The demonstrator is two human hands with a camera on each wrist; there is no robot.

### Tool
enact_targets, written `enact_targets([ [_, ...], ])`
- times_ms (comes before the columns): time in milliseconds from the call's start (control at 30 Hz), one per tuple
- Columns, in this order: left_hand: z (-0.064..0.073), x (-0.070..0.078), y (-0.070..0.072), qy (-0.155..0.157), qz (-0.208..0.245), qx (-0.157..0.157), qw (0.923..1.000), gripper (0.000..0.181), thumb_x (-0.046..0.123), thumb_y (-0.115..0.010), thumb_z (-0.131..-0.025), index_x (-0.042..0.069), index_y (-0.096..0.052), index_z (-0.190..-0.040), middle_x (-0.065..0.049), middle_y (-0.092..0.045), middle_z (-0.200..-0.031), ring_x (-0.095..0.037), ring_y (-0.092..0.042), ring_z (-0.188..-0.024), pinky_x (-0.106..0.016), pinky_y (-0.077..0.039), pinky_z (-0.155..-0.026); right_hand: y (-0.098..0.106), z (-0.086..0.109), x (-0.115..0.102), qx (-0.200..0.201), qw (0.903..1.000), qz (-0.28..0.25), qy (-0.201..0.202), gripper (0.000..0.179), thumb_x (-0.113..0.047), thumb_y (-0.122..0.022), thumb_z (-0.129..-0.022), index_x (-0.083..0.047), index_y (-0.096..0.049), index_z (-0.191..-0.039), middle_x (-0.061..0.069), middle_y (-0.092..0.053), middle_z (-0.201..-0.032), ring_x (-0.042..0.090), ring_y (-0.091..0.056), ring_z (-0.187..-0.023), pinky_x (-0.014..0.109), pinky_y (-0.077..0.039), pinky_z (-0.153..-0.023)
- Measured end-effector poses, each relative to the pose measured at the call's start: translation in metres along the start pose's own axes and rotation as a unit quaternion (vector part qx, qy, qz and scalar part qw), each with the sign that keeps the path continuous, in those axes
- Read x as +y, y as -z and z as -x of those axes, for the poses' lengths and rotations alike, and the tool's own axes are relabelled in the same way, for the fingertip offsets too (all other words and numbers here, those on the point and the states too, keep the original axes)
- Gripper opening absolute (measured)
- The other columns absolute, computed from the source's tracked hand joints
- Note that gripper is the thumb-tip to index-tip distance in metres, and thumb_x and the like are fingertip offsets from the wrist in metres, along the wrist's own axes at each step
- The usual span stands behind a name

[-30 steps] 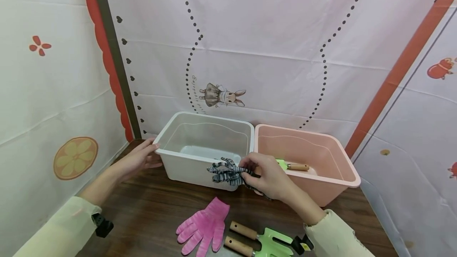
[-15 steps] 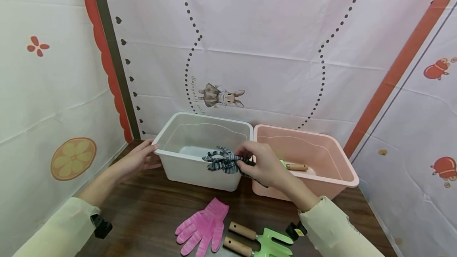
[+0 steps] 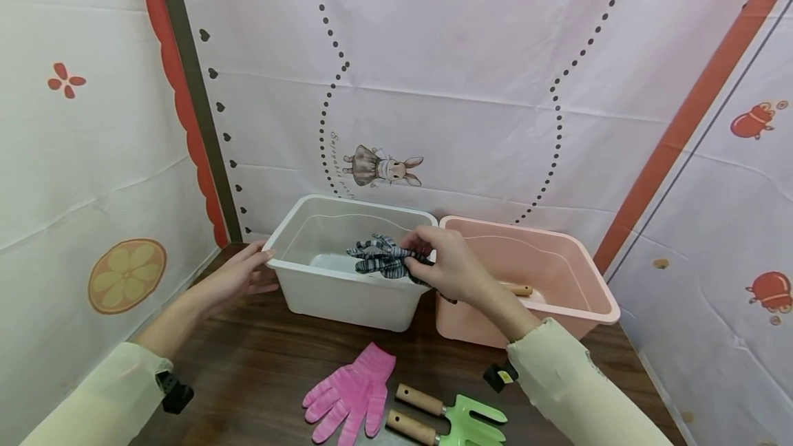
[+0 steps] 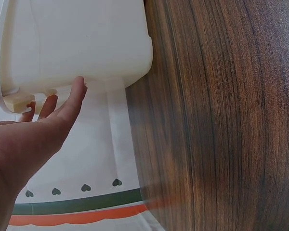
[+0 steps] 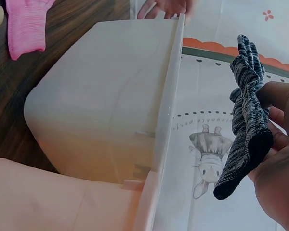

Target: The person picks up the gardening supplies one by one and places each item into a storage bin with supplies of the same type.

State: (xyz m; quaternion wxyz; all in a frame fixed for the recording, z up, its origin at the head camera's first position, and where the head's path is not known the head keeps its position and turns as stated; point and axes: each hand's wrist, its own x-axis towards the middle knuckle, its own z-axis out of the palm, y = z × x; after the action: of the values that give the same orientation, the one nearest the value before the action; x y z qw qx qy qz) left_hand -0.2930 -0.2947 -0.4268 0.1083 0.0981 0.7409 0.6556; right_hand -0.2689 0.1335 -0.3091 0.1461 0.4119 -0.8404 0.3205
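My left hand [image 3: 237,279] grips the left end of the white plastic bin [image 3: 343,300], its thumb over the rim and its fingers along the outer wall, as the left wrist view also shows. Between the thumb and fingers of my right hand [image 3: 453,263] is a black-and-white knit glove [image 3: 385,259], pinched near its dark cuff. Head view: this glove hangs over the front rim of the white bin, fingers pointing left. From the right wrist, the glove [image 5: 248,115] appears side-on, above the rim.
Right of the white bin stands a pink bin [image 3: 557,281] with a wooden-handled tool [image 3: 517,289] inside, partly hidden by my forearm. In front lie a pink glove [image 3: 353,394] and two green garden tools [image 3: 467,425] with wooden handles. A printed cloth [image 3: 458,88] backs the table.
My right hand has lifted the knit glove from in front of the white bin up over its front rim, moving slightly left. My left hand has stayed on the bin.
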Motion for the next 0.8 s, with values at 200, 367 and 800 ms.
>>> enact_targets([
  [200,0.001,0.001,0.001,-0.003,-0.011,0.000,0.9999,0.068,0.046,-0.045,-0.114,0.009,-0.021,-0.165,-0.030,-0.031,-0.163,-0.039,-0.052,-0.139,-0.064,-0.045,-0.113,-0.002,-0.011,0.005,-0.004,0.9999,-0.001,-0.013,0.016,-0.004,-0.076,-0.094,-0.006,-0.074,-0.110,0.001,-0.073,-0.096,0.014,-0.066,-0.085,0.044,-0.062,-0.080],
  [367,0.002,0.001,0.000,-0.008,-0.020,-0.002,0.9998,0.068,0.047,-0.045,-0.114,0.009,-0.021,-0.165,-0.030,-0.031,-0.164,-0.044,-0.049,-0.142,-0.064,-0.046,-0.113,-0.006,-0.018,0.015,0.002,0.9991,-0.010,-0.042,0.016,-0.003,-0.075,-0.094,-0.006,-0.073,-0.110,0.002,-0.073,-0.099,0.017,-0.067,-0.086,0.045,-0.062,-0.080],
  [800,0.001,0.000,0.001,-0.006,-0.015,-0.002,0.9999,0.068,0.046,-0.044,-0.115,0.009,-0.020,-0.166,-0.029,-0.030,-0.164,-0.046,-0.047,-0.142,-0.066,-0.044,-0.114,-0.020,-0.036,0.031,0.018,0.9926,-0.045,-0.111,0.016,-0.009,-0.073,-0.097,-0.007,-0.073,-0.113,0.004,-0.074,-0.101,0.020,-0.069,-0.091,0.038,-0.062,-0.084],
])
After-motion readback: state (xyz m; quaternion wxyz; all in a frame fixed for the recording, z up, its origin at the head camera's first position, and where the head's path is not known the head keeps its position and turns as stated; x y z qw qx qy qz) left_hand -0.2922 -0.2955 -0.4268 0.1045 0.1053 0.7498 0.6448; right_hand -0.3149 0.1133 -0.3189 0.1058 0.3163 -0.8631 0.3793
